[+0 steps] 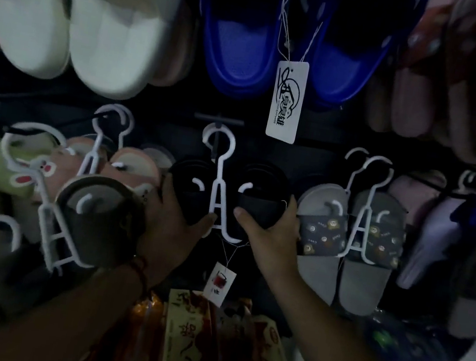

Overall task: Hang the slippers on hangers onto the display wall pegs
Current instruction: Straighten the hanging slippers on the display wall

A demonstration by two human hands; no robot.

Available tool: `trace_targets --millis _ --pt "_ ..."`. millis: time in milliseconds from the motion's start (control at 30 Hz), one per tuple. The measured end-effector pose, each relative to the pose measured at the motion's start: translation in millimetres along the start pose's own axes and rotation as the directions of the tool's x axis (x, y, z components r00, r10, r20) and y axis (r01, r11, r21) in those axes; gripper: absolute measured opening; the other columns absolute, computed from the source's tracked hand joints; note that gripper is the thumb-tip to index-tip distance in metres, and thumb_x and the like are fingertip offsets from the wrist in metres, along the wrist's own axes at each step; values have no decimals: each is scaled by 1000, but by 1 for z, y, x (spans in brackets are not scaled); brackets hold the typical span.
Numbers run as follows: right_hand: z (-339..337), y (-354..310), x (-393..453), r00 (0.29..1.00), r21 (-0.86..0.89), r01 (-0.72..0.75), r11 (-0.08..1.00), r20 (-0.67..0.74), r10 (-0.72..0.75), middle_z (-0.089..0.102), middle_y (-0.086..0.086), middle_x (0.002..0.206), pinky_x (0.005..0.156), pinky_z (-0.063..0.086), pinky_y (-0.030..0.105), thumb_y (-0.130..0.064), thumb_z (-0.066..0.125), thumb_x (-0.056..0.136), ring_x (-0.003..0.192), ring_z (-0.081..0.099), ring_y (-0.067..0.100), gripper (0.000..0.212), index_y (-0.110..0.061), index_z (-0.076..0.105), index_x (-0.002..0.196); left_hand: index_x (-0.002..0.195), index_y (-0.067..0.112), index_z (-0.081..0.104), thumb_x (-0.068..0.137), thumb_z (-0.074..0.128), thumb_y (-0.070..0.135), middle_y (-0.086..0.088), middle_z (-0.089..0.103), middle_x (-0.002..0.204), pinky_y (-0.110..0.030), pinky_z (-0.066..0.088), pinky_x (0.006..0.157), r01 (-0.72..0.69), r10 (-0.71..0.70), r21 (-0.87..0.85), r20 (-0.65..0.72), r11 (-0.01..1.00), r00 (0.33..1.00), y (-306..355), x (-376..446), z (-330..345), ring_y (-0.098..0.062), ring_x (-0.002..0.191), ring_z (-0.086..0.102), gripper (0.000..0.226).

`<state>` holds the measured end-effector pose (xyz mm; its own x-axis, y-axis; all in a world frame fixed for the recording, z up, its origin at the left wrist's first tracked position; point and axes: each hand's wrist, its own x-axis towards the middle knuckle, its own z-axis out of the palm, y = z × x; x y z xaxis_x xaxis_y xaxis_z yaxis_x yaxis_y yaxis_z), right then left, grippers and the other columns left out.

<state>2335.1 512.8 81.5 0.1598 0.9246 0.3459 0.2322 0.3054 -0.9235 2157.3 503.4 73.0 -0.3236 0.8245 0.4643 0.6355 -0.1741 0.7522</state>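
Fingers (165, 190) of the left hand (173, 229) curl round the left slipper of a black pair (257, 205), thumb across its front; the right hand (267, 242) grips the right slipper the same way. Both arms reach up from below. The pair sits on a white hanger (221, 190) whose hook loops over a dark peg (216, 142) on the dim display wall. Grey patterned slippers (351, 230) hang just beside on the right, blue clogs (284, 46) with a white tag (286, 100) above, cream slippers (79, 12) upper left.
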Motion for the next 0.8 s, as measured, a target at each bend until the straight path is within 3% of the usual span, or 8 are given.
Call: trace_targets --millis 100,233,400,533,700,800 --pt "3 2 3 999 6 -34 999 14 34 45 0 144 96 54 37 -66 82 55 123 55 18 114 -32 31 150 161 24 16 82 76 54 -23 16 160 -54 35 113 -24 22 110 18 994 1000 -2 2 3 -43 145 25 104" --pt "4 3 12 996 50 -86 995 38 84 57 -3 132 93 58 39 -59 85 55 112 62 14 97 -34 41 138 161 29 12 82 71 62 -23 14 161 -57 35 114 -20 15 188 25 982 1000 -3 4 3 -44 147 23 103" --pt "3 1 14 988 43 -134 990 80 131 53 -3 142 100 53 43 -64 86 51 124 57 18 122 -31 26 152 161 29 2 86 62 68 -22 7 164 -54 33 113 -5 -14 256 74 967 997 2 2 -3 -41 150 17 104" --pt "3 -2 12 986 40 -147 988 80 143 50 -1 146 104 50 45 -64 84 51 128 54 20 126 -27 23 155 162 26 -2 91 56 66 -22 3 165 -51 35 112 -29 -4 312 105 950 995 11 -6 -9 -41 150 18 100" --pt "1 -14 -1 990 24 -122 992 70 120 61 -4 128 93 51 31 -35 81 80 114 60 16 77 -21 41 145 159 22 -15 96 54 59 -20 -10 166 -51 33 116 -67 3 342 186 937 983 18 -15 -20 -41 153 11 101" --pt "-3 -19 -6 994 -28 -82 996 63 84 58 -1 131 90 49 30 -28 78 83 112 58 16 75 -19 39 146 158 22 -18 96 53 59 -17 -16 166 -50 34 116 -96 -3 391 246 915 969 24 -23 -29 -40 154 6 102"
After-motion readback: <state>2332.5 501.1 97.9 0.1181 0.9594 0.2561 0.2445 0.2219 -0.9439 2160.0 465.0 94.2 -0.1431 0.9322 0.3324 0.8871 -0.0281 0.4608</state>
